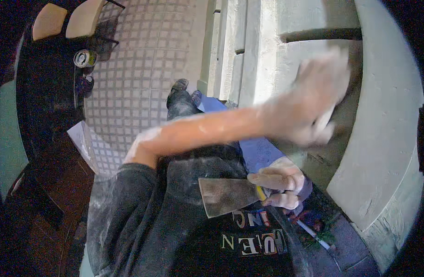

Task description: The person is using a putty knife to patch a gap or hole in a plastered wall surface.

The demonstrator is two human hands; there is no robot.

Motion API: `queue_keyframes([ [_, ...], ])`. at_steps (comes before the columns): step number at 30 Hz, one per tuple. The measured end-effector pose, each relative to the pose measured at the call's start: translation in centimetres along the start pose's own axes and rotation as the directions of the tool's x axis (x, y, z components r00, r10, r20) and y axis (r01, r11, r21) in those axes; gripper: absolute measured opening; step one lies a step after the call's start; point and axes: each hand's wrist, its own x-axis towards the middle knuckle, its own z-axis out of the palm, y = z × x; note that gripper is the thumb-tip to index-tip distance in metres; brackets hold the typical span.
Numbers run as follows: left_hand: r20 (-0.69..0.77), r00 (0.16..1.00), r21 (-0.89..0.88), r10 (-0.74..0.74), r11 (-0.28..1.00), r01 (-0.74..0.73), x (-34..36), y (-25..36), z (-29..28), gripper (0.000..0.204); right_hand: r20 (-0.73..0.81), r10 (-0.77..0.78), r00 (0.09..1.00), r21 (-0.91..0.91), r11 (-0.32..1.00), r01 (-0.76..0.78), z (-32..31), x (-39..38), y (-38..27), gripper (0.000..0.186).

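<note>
The right hand, right of lower centre, has its fingers closed around a putty knife, which points leftward at lower centre. The left hand, blurred at upper right, appears before a pale grooved surface; its grip cannot be determined.

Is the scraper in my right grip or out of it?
In: your right grip is closed around one end of the scraper, and its flat blade sticks out leftward.
</note>
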Motion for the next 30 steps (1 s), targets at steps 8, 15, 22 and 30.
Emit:
queue_keyframes([
  [8,-0.001,0.982,-0.185,-0.187,0.966,0.184,-2.0,3.1,-0.8,0.085,-0.413,-0.301,0.860,-0.344,0.926,0.158,4.8,-1.6,3.7,0.050],
  [15,-0.188,0.982,-0.061,0.014,0.998,-0.025,1.4,-2.6,0.0,0.078,-0.076,0.235,0.969,-0.045,0.970,-0.239,-0.1,2.6,-2.3,0.072],
  [22,-0.037,0.982,-0.114,-0.187,0.977,0.182,-0.7,1.2,-0.6,0.082,-0.204,0.072,0.976,-0.061,0.994,-0.086,1.2,1.7,-0.6,0.055],
  [30,-0.080,0.997,-0.117,-0.013,0.993,0.004,2.2,-3.9,-1.0,0.077,-0.122,0.120,0.985,0.009,0.993,-0.120,0.5,2.1,-1.6,0.061],
])
